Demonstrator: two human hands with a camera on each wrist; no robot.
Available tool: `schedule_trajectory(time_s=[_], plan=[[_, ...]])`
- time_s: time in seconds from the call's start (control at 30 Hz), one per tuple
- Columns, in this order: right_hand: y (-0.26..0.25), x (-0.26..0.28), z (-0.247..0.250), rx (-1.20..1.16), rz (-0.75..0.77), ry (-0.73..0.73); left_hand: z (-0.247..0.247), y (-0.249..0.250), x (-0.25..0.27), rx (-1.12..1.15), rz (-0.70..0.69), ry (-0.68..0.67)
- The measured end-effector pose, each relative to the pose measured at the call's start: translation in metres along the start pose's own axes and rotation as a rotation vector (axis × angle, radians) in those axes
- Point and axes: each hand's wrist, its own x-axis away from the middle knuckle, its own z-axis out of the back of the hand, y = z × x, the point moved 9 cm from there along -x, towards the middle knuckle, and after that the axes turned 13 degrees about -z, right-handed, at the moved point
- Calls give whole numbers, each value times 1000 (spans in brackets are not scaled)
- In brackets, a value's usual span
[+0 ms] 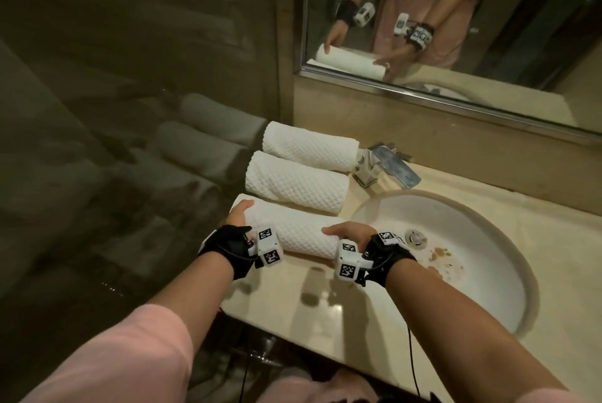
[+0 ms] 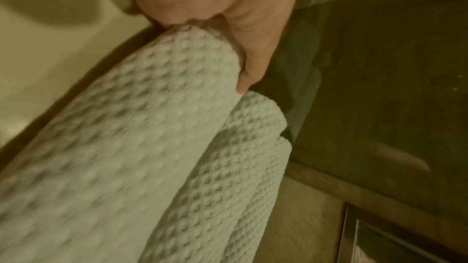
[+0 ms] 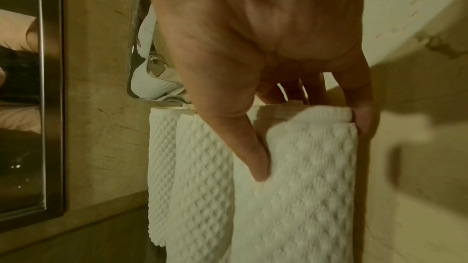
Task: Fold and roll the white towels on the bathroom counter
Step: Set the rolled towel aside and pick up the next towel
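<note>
1. A person works at a bathroom table, both hands on a rolled white towel that lies near the front edge, just left of the sink.
2. The left hand caps the roll's left end, its fingers curled round the end folds (the left wrist view shows one fingertip pressed into the weave), so this grip is clamped on the towel.
3. The right hand takes the right end, with a thumb laid along the top and the other fingers wrapped over the end; that grip too is closed on the towel.
4. Two finished rolls lie side by side beyond it, touching or nearly so, and the far one ends just beside the tap.
5. The third roll looks close to done and sits just short of its neighbours.
6. The waffle-weave cloth appears soft, light and springy, likely to loosen if released carelessly, so holding both ends at once seems the sound choice.
7. Its textured surface should give good purchase; a slip is unlikely, though the outer flap (not visible here) could unroll.
8. A mirror above the table reflects the same two-handed hold.
</note>
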Motion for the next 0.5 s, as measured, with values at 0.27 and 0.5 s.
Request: schedule_trajectory(time_s=[0.27, 0.5], plan=[[7, -78, 14, 57, -57, 64, 20, -36, -99, 17, -10, 80], [6, -131, 13, 71, -34, 18, -8, 5, -2, 18, -10, -119]])
